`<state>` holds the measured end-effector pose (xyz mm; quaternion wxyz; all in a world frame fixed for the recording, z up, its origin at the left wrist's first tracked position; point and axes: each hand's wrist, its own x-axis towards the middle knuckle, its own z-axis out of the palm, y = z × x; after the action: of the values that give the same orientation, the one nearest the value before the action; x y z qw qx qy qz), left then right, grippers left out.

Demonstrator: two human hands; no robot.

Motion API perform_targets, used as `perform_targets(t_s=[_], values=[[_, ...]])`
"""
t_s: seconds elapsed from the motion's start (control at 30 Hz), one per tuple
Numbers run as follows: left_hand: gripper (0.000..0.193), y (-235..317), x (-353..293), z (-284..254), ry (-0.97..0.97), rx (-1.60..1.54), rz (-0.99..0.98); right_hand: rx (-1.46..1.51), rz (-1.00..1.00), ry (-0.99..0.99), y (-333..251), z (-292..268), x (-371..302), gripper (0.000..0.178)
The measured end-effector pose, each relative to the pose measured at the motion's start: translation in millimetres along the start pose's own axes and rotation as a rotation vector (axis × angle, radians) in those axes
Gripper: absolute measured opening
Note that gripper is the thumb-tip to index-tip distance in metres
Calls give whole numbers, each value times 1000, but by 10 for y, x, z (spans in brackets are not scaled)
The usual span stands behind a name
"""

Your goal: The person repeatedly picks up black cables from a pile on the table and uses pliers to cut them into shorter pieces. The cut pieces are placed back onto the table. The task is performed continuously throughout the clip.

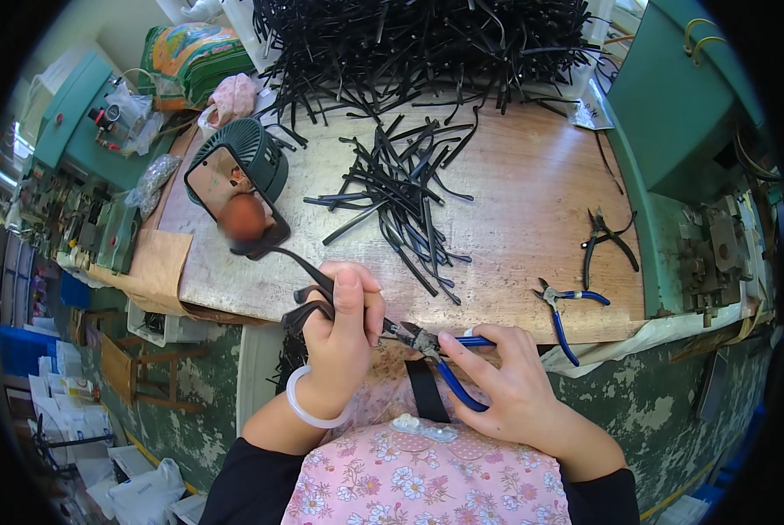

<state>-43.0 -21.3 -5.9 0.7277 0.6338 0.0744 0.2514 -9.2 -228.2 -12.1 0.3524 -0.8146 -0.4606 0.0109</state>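
Observation:
My left hand is closed around a few black eyeglass temples, whose curved ends stick out to the left. In my right hand is a pair of cutting pliers with blue handles. Its jaws point left and meet the tips of the temples beside my left fingers; whether they bite on one is too small to tell. Ahead on the wooden table lies a loose heap of black temples.
A big pile of temples fills the back. At left a phone leans on a green fan. Black-handled cutters and blue-handled cutters lie at right. Green machines flank the table. A pink flowered apron covers my lap.

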Motion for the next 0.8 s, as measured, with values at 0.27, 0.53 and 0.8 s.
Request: perform_targets(t_s=[0.27,0.53,0.8], values=[[27,-32,1,-38,-30,64,76,68,16,14,-13,9,-7,66],[42,-464,859,-159,-680,1279,760,110,42,6,-23,-18,-60,68],[25,-643,1141,-91,-684,993,756,153,65,36,17,-18,-138,72]])
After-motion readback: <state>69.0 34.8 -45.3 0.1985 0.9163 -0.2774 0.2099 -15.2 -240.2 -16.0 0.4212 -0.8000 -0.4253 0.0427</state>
